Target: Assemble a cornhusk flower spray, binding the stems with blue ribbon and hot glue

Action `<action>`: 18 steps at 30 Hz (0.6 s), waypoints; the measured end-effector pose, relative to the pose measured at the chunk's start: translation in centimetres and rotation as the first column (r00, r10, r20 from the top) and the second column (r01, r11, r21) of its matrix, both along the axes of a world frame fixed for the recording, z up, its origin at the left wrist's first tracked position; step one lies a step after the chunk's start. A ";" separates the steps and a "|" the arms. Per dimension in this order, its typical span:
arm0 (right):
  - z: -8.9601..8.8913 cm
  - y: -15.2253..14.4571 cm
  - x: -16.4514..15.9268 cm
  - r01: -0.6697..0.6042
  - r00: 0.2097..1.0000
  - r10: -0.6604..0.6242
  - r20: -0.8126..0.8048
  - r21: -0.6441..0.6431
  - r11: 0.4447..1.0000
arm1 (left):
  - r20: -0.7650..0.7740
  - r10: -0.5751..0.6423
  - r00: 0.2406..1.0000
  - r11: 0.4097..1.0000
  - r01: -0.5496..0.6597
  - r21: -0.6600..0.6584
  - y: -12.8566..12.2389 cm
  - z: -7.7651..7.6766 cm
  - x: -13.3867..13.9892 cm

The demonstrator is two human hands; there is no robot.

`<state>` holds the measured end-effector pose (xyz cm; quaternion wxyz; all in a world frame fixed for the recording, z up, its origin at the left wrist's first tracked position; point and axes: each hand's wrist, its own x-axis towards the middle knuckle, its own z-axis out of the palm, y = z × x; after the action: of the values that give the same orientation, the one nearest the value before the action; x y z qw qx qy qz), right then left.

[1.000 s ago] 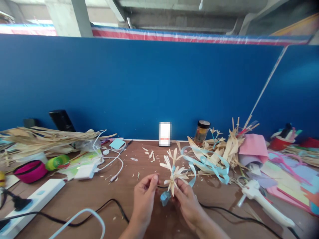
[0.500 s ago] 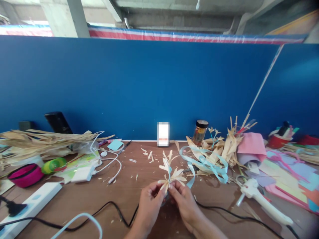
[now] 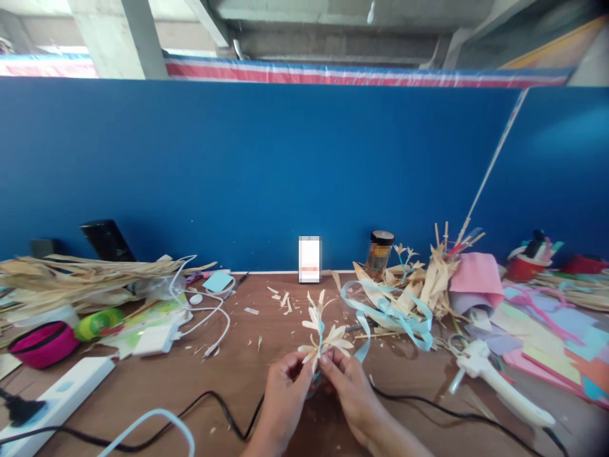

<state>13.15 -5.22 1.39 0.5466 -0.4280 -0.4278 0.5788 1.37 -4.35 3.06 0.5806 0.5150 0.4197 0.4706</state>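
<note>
Between my two hands, just above the tabletop, stands a handmade flower [image 3: 314, 317] with pale, husk-like petals and a light blue wrapped stem. My left hand [image 3: 288, 387] pinches its lower part from the left, thumb and fingertips pressed together. From the right, my right hand [image 3: 346, 384] pinches the same spot near the lowest petals. The stem's bottom end is mostly hidden behind my fingers. Beyond the flower, a light blue ribbon [image 3: 364, 317] lies in loops beside a heap of dried husks [image 3: 404, 295].
A white glue gun [image 3: 499, 384] lies at right near coloured paper sheets [image 3: 547, 355]. A jar [image 3: 379, 254] and a phone-like white screen [image 3: 310, 259] stand by the blue partition [image 3: 266, 171]. At left are a power strip [image 3: 61, 406], cables and a husk pile [image 3: 95, 279].
The view has shifted slightly. Both hands stay pinched at the flower's base, with only small movements of the fingers.
</note>
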 end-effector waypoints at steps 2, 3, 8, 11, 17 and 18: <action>0.0 0.1 0.0 -0.001 1.000 0.001 -0.002 0.002 1.000 | 0.010 0.001 1.000 1.000 -0.001 -0.006 0.0 0.0 0.0; 0.1 0.1 0.0 -0.002 1.000 0.002 -0.005 0.003 1.000 | 0.016 0.001 1.000 1.000 0.000 -0.007 0.0 0.0 0.0; 0.1 0.1 -0.1 0.006 1.000 -0.006 -0.011 0.000 1.000 | 0.026 0.016 1.000 1.000 -0.016 -0.005 0.1 -0.1 0.1; 0.1 0.1 -0.1 0.022 1.000 -0.022 0.006 0.005 1.000 | 0.043 0.080 0.996 0.997 -0.080 0.001 0.3 0.0 -0.2; 0.7 -0.3 -0.1 -0.025 0.993 0.013 0.120 0.100 0.995 | 0.033 0.251 0.967 0.964 -0.253 0.086 1.2 1.4 -2.0; 0.8 -0.5 -0.1 -0.032 0.989 0.013 0.145 0.128 0.991 | 0.015 0.228 0.974 0.965 -0.228 0.130 1.3 1.7 -2.2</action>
<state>13.07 -5.69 2.23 0.5344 -0.4272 -0.5080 0.5234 -0.87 -3.00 4.73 0.4875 0.5005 0.4444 0.5607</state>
